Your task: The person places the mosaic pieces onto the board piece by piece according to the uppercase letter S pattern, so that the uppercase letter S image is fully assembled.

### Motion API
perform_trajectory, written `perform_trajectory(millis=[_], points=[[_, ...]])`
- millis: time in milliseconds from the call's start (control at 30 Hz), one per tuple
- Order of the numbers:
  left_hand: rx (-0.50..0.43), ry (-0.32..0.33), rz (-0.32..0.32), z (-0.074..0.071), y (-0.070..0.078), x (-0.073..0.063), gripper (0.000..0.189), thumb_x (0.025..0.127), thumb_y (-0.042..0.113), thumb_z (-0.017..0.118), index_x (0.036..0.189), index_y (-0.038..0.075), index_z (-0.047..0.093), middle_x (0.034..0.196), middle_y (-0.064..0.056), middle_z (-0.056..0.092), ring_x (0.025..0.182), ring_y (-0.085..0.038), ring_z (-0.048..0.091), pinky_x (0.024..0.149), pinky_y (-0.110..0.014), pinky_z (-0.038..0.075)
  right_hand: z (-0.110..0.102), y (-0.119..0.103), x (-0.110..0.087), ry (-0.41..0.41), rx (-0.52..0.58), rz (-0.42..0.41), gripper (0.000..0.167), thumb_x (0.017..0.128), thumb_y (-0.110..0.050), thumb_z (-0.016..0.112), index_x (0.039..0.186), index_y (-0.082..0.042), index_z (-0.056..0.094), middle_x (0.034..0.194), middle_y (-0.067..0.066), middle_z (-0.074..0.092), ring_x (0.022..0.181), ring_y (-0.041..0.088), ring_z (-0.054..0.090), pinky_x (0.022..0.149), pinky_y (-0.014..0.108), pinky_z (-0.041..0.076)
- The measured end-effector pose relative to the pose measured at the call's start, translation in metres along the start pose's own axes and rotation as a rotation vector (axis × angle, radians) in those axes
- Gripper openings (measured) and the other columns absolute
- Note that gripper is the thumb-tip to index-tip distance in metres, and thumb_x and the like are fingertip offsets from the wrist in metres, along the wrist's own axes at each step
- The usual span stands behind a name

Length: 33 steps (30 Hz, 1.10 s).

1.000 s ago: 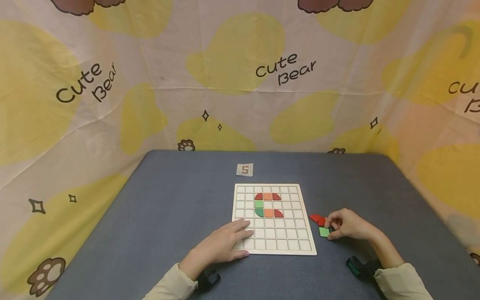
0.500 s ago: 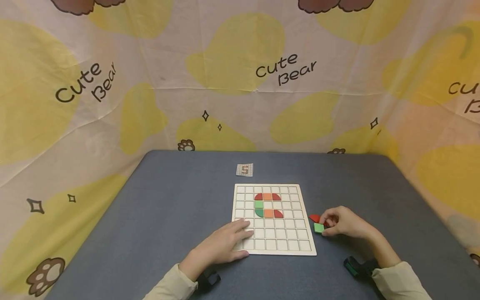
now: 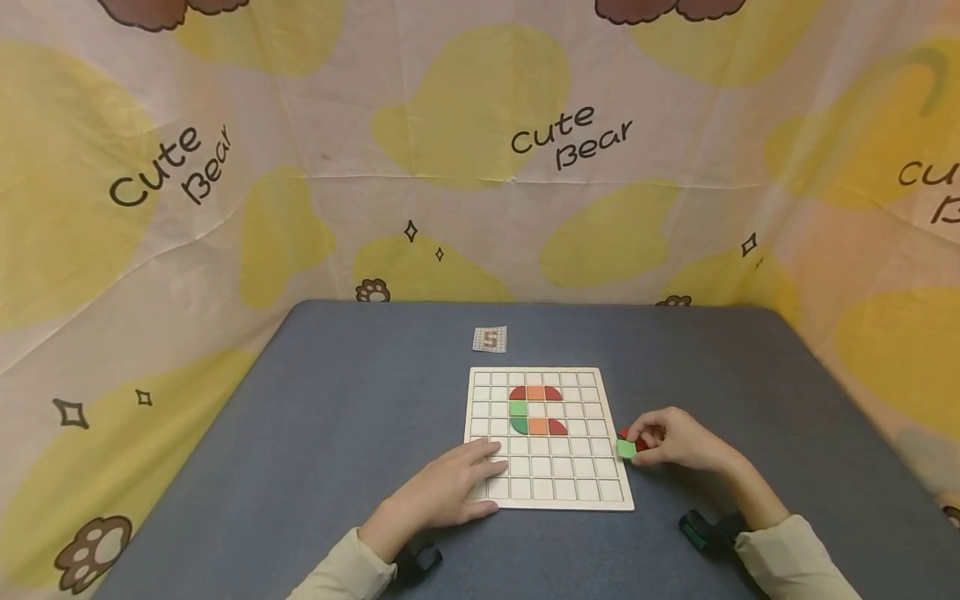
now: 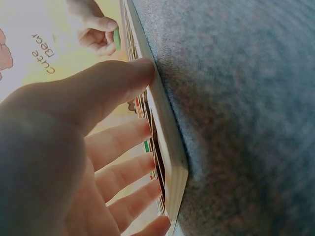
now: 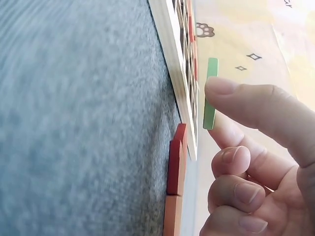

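Note:
A pale grid board [image 3: 553, 490] lies on the table with red, orange and green tiles [image 3: 536, 393] set in its upper middle cells, forming a C-like shape. My left hand [image 3: 438, 490] rests on the board's lower left corner; in the left wrist view the fingers are spread over the grid, with the thumb at the edge. Between thumb and index finger my right hand [image 3: 681, 439] pinches a light green square tile [image 5: 210, 98], raised above the table at the board's right edge. Below that hand lie a red tile [image 5: 174, 167] and an orange tile [image 5: 171, 216], partly hidden in the head view.
A small card [image 3: 490, 339] printed with an S-like pattern on a grid lies behind the board. The blue-grey table [image 3: 360, 392] reaches back to a patterned cloth backdrop [image 3: 465, 108]. Dark wrist devices [image 3: 708, 533] sit under both forearms.
My right hand has moved left with the green tile, from the loose tiles to the board's right edge. The left hand has stayed in place.

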<state>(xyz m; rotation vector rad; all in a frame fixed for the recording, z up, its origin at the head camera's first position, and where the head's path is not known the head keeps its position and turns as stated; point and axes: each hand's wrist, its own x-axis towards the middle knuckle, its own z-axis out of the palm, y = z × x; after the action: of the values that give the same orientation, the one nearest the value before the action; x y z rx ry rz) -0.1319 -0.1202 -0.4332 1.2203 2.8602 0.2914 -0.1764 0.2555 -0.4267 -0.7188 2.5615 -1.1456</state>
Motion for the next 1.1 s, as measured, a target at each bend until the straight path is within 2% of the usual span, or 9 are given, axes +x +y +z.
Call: perform_trajectory(millis=[133,433,1100], points=[[0.002,0.002,0.0,0.001,0.0,0.0,0.049,0.088,0.037,0.066,0.132,0.016,0.059,0.142,-0.008,0.053,0.135,-0.027,0.049,0.112,-0.039,0.043,0.002,0.0,0.003,0.01,-0.012,-0.005,0.022,0.075,-0.012,0.079,0.09,0.0,0.069,0.065,-0.009,0.044,0.058,-0.005,0.039,0.05,0.015,0.033],[0.012,0.008,0.004,0.001,0.0,0.0,0.049,0.088,0.037,0.066,0.132,0.016,0.059,0.142,-0.009,0.054,0.135,-0.027,0.049,0.112,-0.038,0.043,0.005,-0.006,0.01,0.015,-0.024,0.041,0.024,0.074,-0.015,0.081,0.088,-0.002,0.068,0.068,-0.005,0.046,0.06,-0.003,0.041,0.051,0.015,0.033],[-0.014,-0.017,-0.02,-0.001,0.001,0.0,0.051,0.089,0.038,0.065,0.134,0.016,0.058,0.144,-0.008,0.052,0.137,-0.027,0.047,0.113,-0.04,0.043,0.014,-0.02,0.021,0.023,0.007,0.034,0.026,0.072,-0.013,0.082,0.089,0.0,0.067,0.068,-0.004,0.047,0.059,-0.003,0.039,0.051,0.015,0.03]])
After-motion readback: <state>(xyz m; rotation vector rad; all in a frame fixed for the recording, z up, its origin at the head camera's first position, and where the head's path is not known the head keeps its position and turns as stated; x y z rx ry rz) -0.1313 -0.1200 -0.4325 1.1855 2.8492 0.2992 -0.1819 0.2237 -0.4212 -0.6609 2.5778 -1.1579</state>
